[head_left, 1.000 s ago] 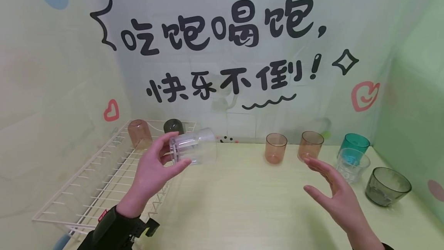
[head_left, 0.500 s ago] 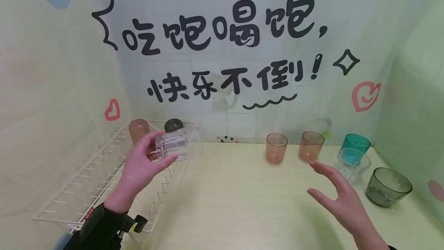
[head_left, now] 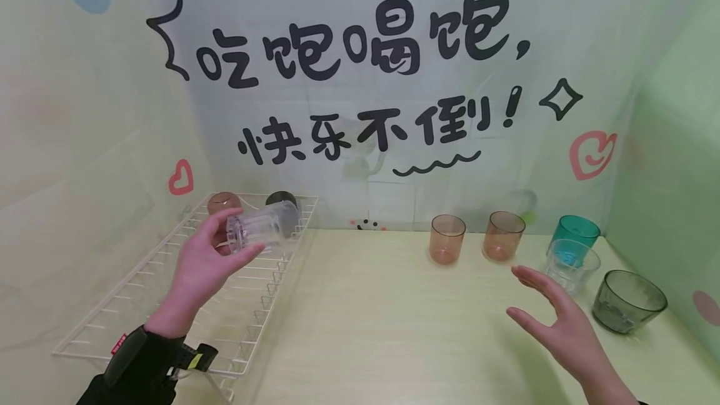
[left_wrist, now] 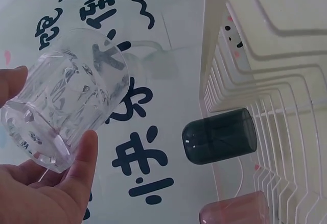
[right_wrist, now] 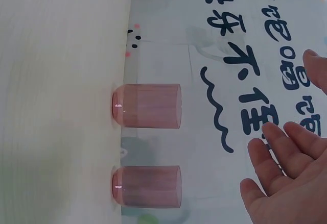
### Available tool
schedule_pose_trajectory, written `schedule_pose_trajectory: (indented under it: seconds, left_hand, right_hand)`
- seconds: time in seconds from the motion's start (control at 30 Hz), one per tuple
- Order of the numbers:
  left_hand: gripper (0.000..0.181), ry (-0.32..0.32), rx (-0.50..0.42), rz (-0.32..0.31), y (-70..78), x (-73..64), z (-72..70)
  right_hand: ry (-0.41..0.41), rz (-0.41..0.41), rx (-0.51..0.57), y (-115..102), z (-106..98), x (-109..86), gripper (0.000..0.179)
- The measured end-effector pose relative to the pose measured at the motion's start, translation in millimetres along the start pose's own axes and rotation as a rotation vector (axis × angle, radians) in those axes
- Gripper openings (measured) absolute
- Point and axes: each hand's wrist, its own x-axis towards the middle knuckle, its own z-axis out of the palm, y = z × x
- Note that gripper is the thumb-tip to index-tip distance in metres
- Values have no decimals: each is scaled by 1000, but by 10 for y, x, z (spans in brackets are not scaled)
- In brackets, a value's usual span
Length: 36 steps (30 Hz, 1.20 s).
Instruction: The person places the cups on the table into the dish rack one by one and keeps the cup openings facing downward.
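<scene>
My left hand [head_left: 205, 261] grips a clear faceted glass [head_left: 261, 228] near its base, above the white wire rack [head_left: 247, 330]. The glass lies on its side in the air, its mouth pointing right. In the left wrist view, thumb and fingers hold the thick bottom of the glass [left_wrist: 66, 96]. A dark glass [left_wrist: 219, 136] and a pink glass [left_wrist: 237, 211] stand upside down at the rack's far end. My right hand [head_left: 568, 330] hovers over the table with fingers spread from the thumb, holding nothing, near the clear glass bowl-shaped cup [head_left: 570, 270].
Two pink-orange glasses [head_left: 447, 241] stand upright along the back of the table [head_left: 382, 317]. At the right are a teal glass [head_left: 579, 230] and a wide grey-green glass [head_left: 629, 305]. A printed cloth wall [head_left: 349, 192] closes the back.
My left hand has carried the clear glass leftward, from beside the rack to above it. My right hand has drifted slightly right and down.
</scene>
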Motion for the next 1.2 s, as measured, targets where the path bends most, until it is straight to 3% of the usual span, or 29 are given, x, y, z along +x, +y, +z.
schedule_pose_trajectory:
  seconds: [0.43,0.8,1.2]
  left_hand:
    - [77,-15,74,-30,-155,140,-128]
    - [85,-41,161,-90,-319,271,-206]
    - [87,-75,276,-63,-495,396,-269]
  right_hand:
    - [-17,59,18,168,2,-8,61]
    - [9,44,-1,304,-8,-20,62]
    - [13,59,-55,440,-29,-32,63]
